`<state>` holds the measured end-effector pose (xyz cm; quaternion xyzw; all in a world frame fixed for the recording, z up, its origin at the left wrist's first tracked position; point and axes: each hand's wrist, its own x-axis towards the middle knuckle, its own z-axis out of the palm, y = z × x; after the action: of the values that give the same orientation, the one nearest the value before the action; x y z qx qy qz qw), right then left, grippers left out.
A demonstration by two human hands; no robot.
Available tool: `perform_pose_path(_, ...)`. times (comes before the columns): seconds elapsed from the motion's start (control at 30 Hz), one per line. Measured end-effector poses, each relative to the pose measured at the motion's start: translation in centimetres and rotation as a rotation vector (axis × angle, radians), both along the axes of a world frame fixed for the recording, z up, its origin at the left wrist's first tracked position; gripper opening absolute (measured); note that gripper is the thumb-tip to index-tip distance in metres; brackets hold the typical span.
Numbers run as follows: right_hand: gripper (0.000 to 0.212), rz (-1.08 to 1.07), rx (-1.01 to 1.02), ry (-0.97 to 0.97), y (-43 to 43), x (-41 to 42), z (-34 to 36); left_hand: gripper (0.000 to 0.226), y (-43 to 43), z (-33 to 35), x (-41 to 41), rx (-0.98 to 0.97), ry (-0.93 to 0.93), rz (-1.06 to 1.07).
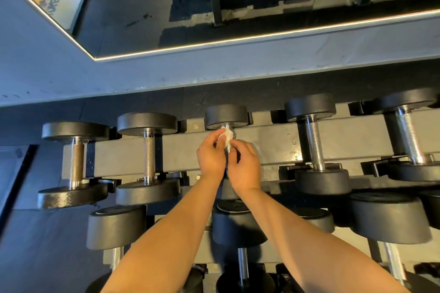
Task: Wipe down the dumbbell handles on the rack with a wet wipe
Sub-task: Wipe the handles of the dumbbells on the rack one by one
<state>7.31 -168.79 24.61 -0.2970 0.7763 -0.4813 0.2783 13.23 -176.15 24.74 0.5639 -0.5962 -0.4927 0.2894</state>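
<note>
Top row of the rack (269,147), left to right: the far-left handle (77,164) and second handle (149,157) lie bare. At centre the left hand (210,157) has its grip clenched on a bunched wet wipe (227,134), pressed to the far end of the middle handle (228,148). Just beside it, the right hand (245,166) curls its fingers round the same bar below the wipe. The bar's long axis runs up and down the frame, so the next stroke likely pulls toward the person. The fourth handle (314,145) and fifth handle (407,135) lie nearer the right hand.
</note>
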Motion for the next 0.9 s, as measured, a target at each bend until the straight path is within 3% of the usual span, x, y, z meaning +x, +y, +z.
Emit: perform_pose_path(0.9,0.025,-0.042,0.000,-0.088,0.1,0.0,0.1,0.030,0.6,0.2,1.0,-0.009,-0.034,-0.043)
